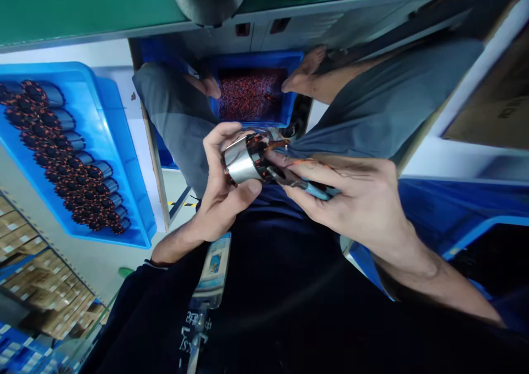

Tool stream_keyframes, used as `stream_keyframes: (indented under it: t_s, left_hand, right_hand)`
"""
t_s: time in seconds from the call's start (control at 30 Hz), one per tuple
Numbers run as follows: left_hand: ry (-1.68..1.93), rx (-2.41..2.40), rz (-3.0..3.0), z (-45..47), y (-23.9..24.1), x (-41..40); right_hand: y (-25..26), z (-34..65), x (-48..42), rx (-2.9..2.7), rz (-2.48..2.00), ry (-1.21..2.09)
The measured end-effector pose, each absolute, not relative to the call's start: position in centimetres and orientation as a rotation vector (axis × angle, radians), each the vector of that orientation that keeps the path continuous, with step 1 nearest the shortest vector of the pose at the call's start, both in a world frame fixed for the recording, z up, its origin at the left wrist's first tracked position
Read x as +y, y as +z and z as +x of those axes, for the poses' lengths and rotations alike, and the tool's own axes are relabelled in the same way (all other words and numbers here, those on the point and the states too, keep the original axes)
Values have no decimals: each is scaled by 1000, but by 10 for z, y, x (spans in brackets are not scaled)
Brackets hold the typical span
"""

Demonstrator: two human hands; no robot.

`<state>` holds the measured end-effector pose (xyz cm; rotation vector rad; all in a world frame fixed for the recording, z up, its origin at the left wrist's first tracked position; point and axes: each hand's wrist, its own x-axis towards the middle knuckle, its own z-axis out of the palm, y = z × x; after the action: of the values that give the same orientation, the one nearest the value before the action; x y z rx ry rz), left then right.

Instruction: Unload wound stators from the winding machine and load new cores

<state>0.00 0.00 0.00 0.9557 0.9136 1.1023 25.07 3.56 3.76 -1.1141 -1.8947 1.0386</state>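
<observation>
Two hands are seen: a wound stator (243, 159) is gripped by the left hand (219, 192); blue-handled cutters (308, 188), jaws hidden, are clasped in the right hand (351, 203).

Floor (103, 255) — blue tray (124, 159) of stators (61, 148), blue scrap bin (256, 60).

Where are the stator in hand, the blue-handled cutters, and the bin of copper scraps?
stator (242, 162), head view, on its bare steel shell.
blue-handled cutters (316, 189), head view, on the blue grip.
bin of copper scraps (256, 60), head view, on the far blue rim.
</observation>
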Motion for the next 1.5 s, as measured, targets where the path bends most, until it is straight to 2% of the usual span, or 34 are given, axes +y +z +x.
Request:
stream_keyframes:
  t_s: [0.33,0.63,0.83,1.07,1.33,1.5]
  left_hand:
    - [1170,1121,892,20,16,9]
    - [1236,1023,998,14,1,5]
    - [1199,1058,894,19,10,5]
    - [1196,1042,877,23,18,4]
    - [1225,992,536,30,9,2]
    - [1226,997,374,32,26,16]
  right_hand:
    - [46,251,41,-2031,-1227,1081]
    - [49,254,41,-2081,-1272,1059]
    - [44,252,41,-2045,-1188,952]
    - [53,253,39,-2035,-1242,1031]
    - [22,247,44,-1891,-1182,1059]
    - [17,249,42,-1982,-1285,990]
